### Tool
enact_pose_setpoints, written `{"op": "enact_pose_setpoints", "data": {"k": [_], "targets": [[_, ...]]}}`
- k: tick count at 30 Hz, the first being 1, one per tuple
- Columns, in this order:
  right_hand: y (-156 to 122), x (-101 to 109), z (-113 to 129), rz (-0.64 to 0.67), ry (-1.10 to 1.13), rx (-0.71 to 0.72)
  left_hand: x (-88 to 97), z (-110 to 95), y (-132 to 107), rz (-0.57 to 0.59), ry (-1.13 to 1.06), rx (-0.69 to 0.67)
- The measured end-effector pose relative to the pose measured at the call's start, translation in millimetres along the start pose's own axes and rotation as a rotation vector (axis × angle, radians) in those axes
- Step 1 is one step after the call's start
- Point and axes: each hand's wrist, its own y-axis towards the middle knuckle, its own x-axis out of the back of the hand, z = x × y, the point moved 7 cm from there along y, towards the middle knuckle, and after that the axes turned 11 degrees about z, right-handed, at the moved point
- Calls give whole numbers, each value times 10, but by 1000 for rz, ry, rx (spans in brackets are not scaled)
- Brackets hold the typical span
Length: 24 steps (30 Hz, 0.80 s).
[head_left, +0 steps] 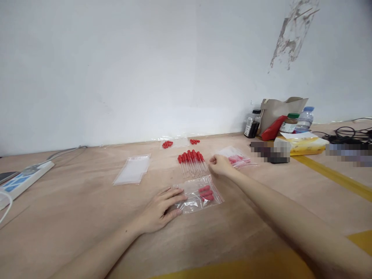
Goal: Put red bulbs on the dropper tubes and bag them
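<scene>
My left hand [162, 207] lies flat with its fingers spread, the fingertips on the left end of a clear zip bag [190, 203]. Inside that bag are three droppers with red bulbs [207, 193]. Beyond it lies a row of clear droppers with red rubber bulbs [192, 157], bulbs toward the wall. At the right end of this row my right hand [221, 164] is closed, fingers curled together; whether anything is in them is hidden. Just right of it rests a stack of filled zip bags [240, 158], with red bulbs showing through.
A stack of flat zip bags [133, 169] lies left. Loose red bulbs [167, 144] sit on clear plastic by the wall. A power strip [26, 178] is far left. At right stand a dark bottle [252, 126], a paper bag [270, 110], a yellow tissue pack [309, 144] and black cables [348, 135].
</scene>
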Motion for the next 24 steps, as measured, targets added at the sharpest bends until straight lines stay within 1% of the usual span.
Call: {"op": "enact_pose_setpoints", "data": {"k": [3,7,10,12,16,19,22,24], "targets": [[198,-83,54,51,-38,-53,-8,9,3,6,-8,6],[351,-153,90,147,-101,-85,-34,34,12,27,-13,10],[397,-177,119,215,-134,-109,-41,30,13,35,-20,-2],[401,-203,151,235,-147,-115,-36,29,8,34,-20,8],[352,-233,210,214,-136,-98,-21,41,-5,27,-15,46],[283,-113,178,151,-102,-89,-20,31,-2,19,-23,16],[172,104,57,101,-43,-85,-20,36,3,1,-43,-6],[49,216,-38,93,4,-76,-20,43,5,-1,-46,-2]]}}
